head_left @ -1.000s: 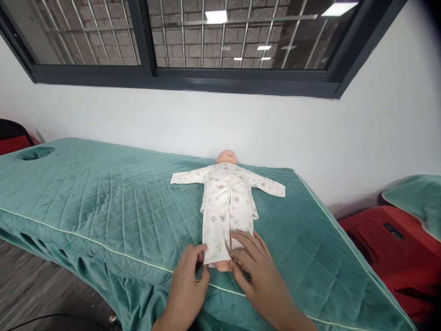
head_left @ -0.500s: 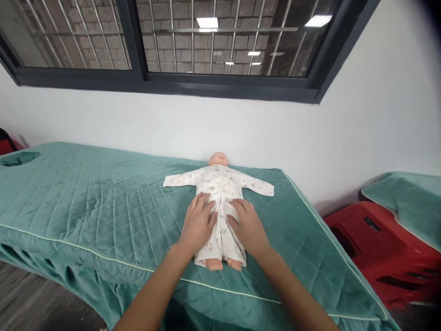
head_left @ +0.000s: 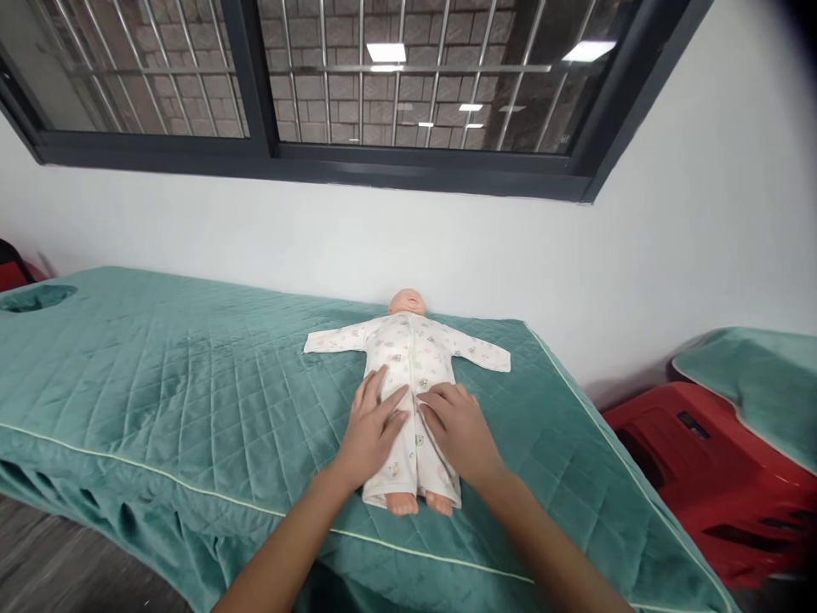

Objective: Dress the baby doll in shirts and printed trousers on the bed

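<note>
A baby doll [head_left: 408, 345] in white printed pyjamas lies on its back on a teal quilted massage bed [head_left: 179, 375], head toward the wall, arms spread, bare feet toward me. My left hand [head_left: 371, 424] lies flat with fingers spread on the doll's left hip and trouser top. My right hand [head_left: 460, 428] rests flat on the other hip, fingers pointing inward at the waist. Both hands press on the clothing and hold nothing.
The bed's face hole [head_left: 38, 297] is at the far left. A white wall and a dark-framed barred window [head_left: 357, 85] stand behind. A red base [head_left: 695, 460] with another teal-covered bed [head_left: 759, 383] is on the right. Grey floor shows lower left.
Both hands moved from the doll's trouser cuffs and feet up to its waist, then drew slightly back toward me. The feet now show bare below the trousers.
</note>
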Available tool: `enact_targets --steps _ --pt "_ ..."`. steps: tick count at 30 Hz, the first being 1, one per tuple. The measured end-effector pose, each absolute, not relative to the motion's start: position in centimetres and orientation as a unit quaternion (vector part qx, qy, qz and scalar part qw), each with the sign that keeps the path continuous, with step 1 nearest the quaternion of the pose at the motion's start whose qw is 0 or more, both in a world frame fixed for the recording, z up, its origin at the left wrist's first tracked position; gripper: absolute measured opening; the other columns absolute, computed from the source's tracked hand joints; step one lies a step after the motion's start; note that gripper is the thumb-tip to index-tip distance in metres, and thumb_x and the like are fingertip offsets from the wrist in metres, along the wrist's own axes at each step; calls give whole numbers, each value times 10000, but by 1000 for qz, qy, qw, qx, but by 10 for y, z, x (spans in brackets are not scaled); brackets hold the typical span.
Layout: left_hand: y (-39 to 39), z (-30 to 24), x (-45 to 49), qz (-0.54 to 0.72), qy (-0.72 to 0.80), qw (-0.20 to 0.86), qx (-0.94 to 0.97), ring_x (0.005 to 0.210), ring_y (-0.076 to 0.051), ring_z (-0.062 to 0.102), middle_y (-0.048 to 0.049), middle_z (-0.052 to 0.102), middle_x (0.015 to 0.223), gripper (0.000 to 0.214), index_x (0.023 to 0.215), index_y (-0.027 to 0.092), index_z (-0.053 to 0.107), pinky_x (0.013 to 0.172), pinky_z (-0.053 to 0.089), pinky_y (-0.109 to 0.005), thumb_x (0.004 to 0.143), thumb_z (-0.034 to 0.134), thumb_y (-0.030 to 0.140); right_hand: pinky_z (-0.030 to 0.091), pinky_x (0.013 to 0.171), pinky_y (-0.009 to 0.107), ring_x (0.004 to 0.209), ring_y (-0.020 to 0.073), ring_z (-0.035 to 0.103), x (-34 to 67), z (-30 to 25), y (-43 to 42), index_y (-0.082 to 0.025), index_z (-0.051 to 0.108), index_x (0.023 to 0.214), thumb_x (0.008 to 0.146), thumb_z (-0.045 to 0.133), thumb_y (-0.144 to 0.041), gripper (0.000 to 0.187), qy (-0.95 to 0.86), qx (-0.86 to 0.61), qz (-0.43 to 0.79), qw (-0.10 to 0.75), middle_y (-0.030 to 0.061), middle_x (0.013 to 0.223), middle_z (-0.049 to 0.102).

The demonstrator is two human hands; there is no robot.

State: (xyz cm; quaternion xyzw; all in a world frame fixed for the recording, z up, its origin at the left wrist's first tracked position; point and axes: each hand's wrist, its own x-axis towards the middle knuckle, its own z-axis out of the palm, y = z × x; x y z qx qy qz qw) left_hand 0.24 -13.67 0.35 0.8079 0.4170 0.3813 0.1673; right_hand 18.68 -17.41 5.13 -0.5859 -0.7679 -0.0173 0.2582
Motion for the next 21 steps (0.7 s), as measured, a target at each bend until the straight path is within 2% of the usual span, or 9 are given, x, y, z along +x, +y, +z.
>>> enact_targets --steps 2,5,8,12,16,21 --pt "-146 -5 -11 409 432 201 778 1451 -257 237 -46 265 1576 396 1359 319 525 1176 280 -497 975 430 348 436 930 394 1083 221 537 193 50 -193 -249 621 1138 968 475 -266 225 -753 -582 28 307 54 1151 610" --pt "-174 -16 -31 430 471 262 724 1401 -237 341 -64 354 1513 382 1339 309 531 1159 324 -465 974 430 362 458 977 352 1158 200 533 199 40 -232 -250 585 1185 968 480 -295 244 -724 -583 110 353 69 1247 566" --pt "-211 -20 -41 413 481 320 704 1304 -218 459 -70 478 1386 315 1227 301 604 1115 389 -421 972 432 368 495 946 326 1116 189 572 198 25 -269 -255 582 1159 967 480 -300 222 -711 -585 170 353 76 1203 580" --pt "-253 -23 -45 370 456 360 725 1142 -185 575 -66 600 1189 272 1143 294 638 1002 480 -339 974 430 341 526 906 313 1072 189 605 197 12 -294 -255 573 1180 953 494 -292 243 -705 -591 192 342 86 1180 600" --pt "-263 -47 -69 363 478 299 742 1107 -198 601 -77 626 1160 273 1139 272 647 957 509 -334 954 451 322 533 897 312 1052 192 625 204 11 -297 -242 603 1147 940 498 -301 239 -699 -601 184 340 93 1185 619" --pt "-245 -79 -163 419 588 97 685 1114 -265 595 -74 619 1164 264 1077 279 669 1000 485 -458 914 468 330 556 820 306 942 198 659 202 8 -307 -240 648 1066 906 508 -330 230 -654 -618 175 399 76 1047 676"
